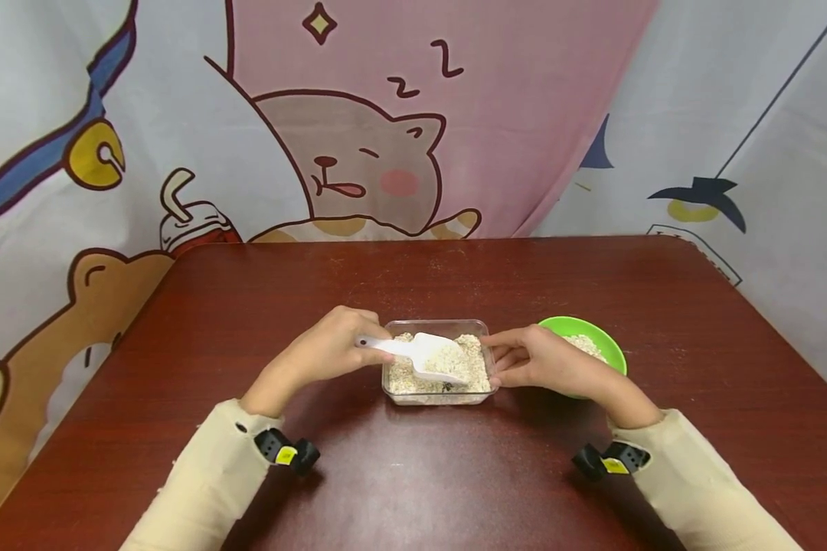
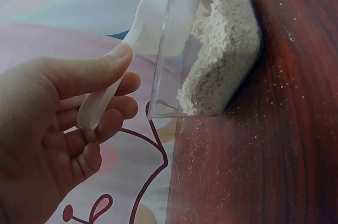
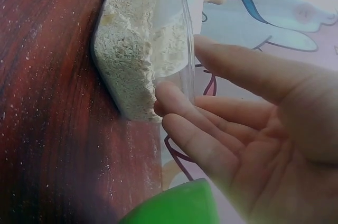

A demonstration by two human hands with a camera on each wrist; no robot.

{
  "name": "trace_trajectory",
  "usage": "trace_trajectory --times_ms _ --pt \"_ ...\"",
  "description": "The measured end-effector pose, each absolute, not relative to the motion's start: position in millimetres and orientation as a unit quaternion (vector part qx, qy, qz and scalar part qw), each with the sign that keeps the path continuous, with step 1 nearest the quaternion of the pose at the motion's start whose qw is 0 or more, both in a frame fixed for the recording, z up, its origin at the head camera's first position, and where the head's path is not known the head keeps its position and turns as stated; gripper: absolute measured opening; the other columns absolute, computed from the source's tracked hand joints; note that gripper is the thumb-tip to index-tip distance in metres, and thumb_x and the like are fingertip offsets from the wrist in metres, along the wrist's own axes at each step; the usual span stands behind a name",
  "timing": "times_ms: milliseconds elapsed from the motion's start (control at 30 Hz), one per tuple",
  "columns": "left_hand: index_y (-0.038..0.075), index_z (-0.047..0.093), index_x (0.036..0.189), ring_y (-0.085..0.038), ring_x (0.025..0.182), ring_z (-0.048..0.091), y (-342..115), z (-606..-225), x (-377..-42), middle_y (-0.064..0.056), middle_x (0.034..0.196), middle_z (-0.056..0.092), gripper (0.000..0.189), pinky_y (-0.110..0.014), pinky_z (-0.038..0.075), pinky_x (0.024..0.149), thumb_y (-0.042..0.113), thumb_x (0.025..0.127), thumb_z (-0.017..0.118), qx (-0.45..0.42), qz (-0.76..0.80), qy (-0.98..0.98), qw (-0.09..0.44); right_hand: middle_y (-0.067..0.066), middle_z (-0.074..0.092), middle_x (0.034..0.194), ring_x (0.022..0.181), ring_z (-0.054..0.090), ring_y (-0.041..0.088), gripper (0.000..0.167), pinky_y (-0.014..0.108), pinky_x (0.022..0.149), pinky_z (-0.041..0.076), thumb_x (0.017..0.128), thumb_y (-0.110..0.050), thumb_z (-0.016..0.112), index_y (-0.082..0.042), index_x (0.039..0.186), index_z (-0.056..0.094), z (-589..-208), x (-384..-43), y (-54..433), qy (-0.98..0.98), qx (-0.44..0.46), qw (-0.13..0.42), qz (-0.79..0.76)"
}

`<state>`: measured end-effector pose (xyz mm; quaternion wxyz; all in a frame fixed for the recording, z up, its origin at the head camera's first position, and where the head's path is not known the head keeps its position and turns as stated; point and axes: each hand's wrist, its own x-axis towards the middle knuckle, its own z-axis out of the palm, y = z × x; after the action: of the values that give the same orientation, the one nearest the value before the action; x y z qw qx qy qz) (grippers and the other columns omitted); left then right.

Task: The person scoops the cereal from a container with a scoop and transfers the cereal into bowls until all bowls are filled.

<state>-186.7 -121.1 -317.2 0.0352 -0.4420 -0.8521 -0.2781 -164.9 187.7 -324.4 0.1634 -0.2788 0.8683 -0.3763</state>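
Observation:
My left hand (image 1: 331, 346) grips the handle of a white scoop (image 1: 413, 348), thumb on top and fingers beneath. The scoop is over a clear rectangular container (image 1: 400, 399), with pale oat-like flakes (image 1: 444, 361) in its bowl. More flakes (image 2: 224, 49) fill much of the container, heaped unevenly. At the container's right end, my right hand (image 1: 540, 360) touches the outer wall with its thumb and fingertips. These fingers (image 3: 185, 129) are only slightly bent, and none is seen curled round the rim.
A green bowl (image 1: 609, 344) with pale flakes (image 1: 584, 346) stands just behind and right of my right hand, partly hidden by it. Fine crumbs dot the dark red-brown table (image 1: 413, 467). A printed cloth (image 1: 510, 115) hangs along the table's back and sides.

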Motion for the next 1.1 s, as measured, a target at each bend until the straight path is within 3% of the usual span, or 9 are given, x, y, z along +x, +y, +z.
trace_trajectory --times_ms 333,700,1100 --pt "0.01 0.074 0.087 -0.006 0.062 0.047 -122 -312 -189 0.008 0.07 0.057 0.012 -0.024 0.041 0.057 0.013 0.076 0.075 -0.407 -0.326 -0.852 0.037 0.014 0.064 0.101 0.087 0.063 0.016 0.049 0.027 0.072 0.05 0.081 -0.011 0.07 0.011 0.121 0.052 -317 -162 195 0.863 -0.289 0.153 -0.384" --pt "0.012 0.074 0.085 -0.007 0.059 0.044 -109 -300 -201 0.01 0.067 0.056 0.009 -0.025 0.037 0.054 0.016 0.076 0.075 -0.393 -0.366 -0.842 0.051 0.013 0.065 0.102 0.09 0.063 0.016 0.047 0.026 0.073 0.05 0.082 -0.014 0.069 0.007 0.121 0.054 -297 -159 226 0.88 -0.269 0.103 -0.378" --pt "0.012 0.074 0.084 -0.007 0.061 0.045 -76 -288 -216 0.008 0.067 0.056 0.01 -0.024 0.037 0.056 0.018 0.077 0.074 -0.416 -0.361 -0.833 0.045 0.019 0.061 0.108 0.089 0.061 0.006 0.044 0.025 0.067 0.051 0.083 -0.013 0.068 0.003 0.122 0.055 -291 -156 279 0.902 -0.226 0.059 -0.364"
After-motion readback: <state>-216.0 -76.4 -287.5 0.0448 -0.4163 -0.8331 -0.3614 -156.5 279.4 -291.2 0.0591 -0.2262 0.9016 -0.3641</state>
